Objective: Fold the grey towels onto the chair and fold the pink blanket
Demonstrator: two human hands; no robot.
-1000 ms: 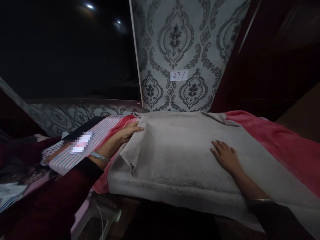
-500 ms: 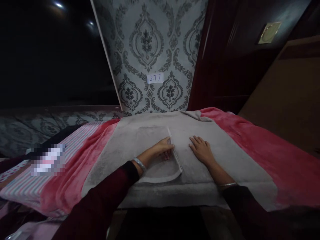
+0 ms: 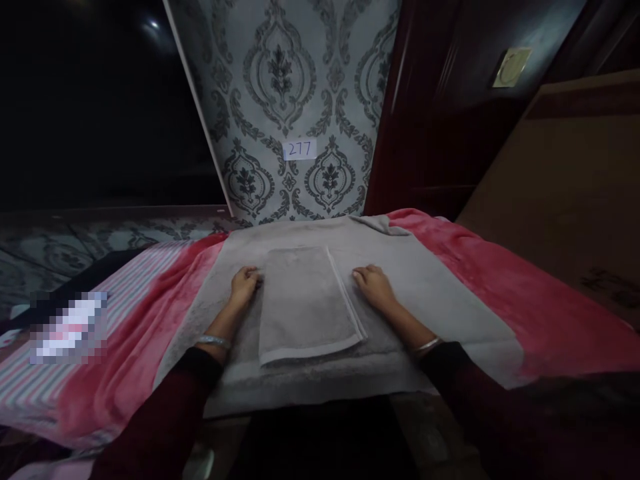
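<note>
A grey towel, folded into a neat rectangle with a pale hem, lies flat on a larger light grey cloth. My left hand is beside the towel's left edge, its fingers loosely bent and seemingly not gripping it. To the right of the layered edge, my right hand hovers over or rests on the grey cloth, fingers slightly curled and nothing seen in them. Both hands point inward, with the towel between them.
Red plush fabric spreads under the grey cloth on both sides. Striped bedding lies at the left, with a blurred-out item on it. Behind stand a patterned wall, a dark screen and a cardboard panel.
My left hand has left the towel's right edge and moved to its left side. The towel's top layer now lies flatter. My right hand has drawn closer to the towel, and the view has shifted slightly.
</note>
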